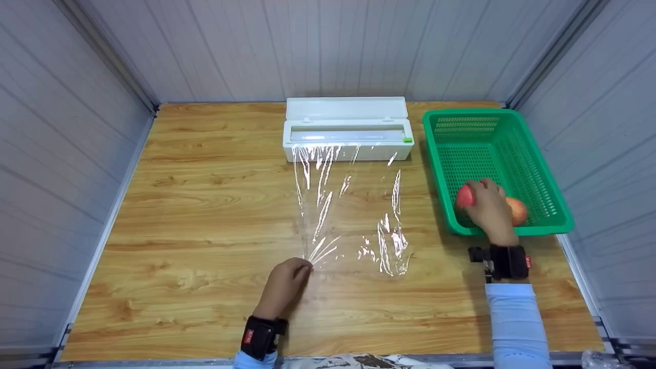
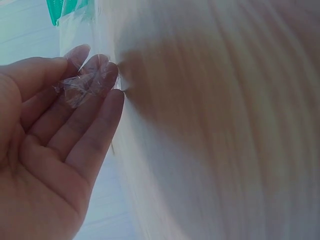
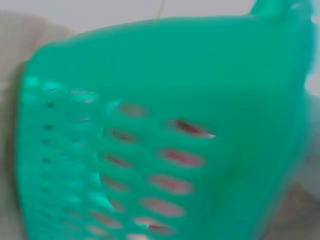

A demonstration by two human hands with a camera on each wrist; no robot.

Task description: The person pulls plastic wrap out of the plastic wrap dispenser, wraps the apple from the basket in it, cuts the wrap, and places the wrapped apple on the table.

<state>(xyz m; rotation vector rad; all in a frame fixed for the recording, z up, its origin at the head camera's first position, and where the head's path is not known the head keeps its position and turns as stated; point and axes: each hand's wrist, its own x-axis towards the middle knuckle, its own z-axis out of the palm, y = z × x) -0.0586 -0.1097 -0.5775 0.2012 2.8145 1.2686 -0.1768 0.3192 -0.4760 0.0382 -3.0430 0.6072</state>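
A sheet of clear cling film (image 1: 328,205) stretches over the table toward me from a white cling film dispenser (image 1: 353,154) with its lid raised. My left hand (image 1: 284,284) pinches the film's near left corner; the left wrist view shows crumpled film (image 2: 82,85) between thumb and fingers. Inside the green basket (image 1: 551,184) on the right, my right hand (image 1: 491,210) grips a red apple (image 1: 465,196). Beside that hand lies a second, orange-red apple (image 1: 517,211), partly covered by it. In the right wrist view the basket wall (image 3: 150,60) hides the fingers.
The wood-grain table (image 1: 205,205) is bounded by pale panel walls (image 1: 328,51) at the back and both sides. A green slider (image 1: 408,139) sits at the right end of the dispenser. Something white and brown (image 1: 369,362) lies at the table's front edge.
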